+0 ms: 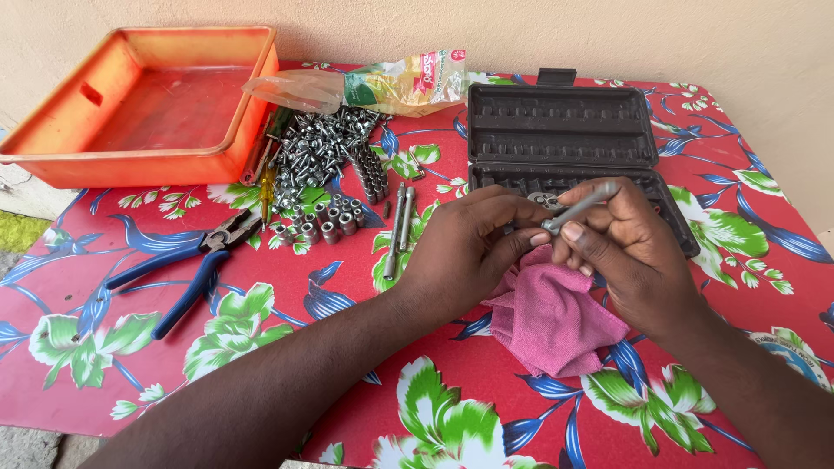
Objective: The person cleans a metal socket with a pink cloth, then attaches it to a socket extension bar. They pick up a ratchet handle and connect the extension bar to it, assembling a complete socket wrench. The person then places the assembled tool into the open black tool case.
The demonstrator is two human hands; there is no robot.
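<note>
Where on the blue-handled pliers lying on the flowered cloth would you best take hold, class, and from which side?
Grip the pliers by the two blue handles, probably from above at the near-left end. The handles splay toward the table's near-left edge with bare cloth around them, while the metal jaws point toward the crowded sockets and screw pile.

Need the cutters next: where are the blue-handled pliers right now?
The pliers lie on the tablecloth at the left of the head view, below the orange tray and left of the sockets.
</note>
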